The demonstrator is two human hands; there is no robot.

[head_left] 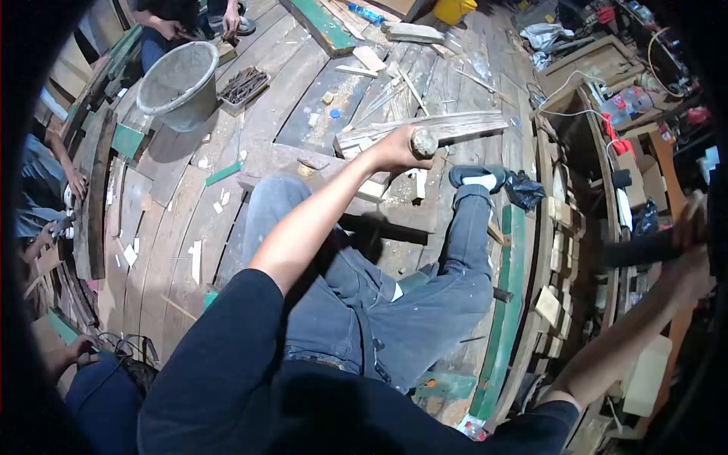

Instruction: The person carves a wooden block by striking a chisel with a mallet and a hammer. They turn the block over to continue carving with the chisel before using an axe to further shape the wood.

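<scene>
My left hand is closed around an upright chisel; its round, battered handle end faces me and its blade is hidden. Below the fist lies a thick timber piece between my legs, with pale chips on and around it. A rough wooden beam lies just beyond that hand. Out to the right, my right hand is raised and wrapped around a dark hammer, smeared by motion. The hammer is well apart from the chisel.
A grey bucket and a tray of nails stand at the upper left. Other people's hands work along the left side. Green-painted timber runs beside my leg. Cluttered shelves line the right.
</scene>
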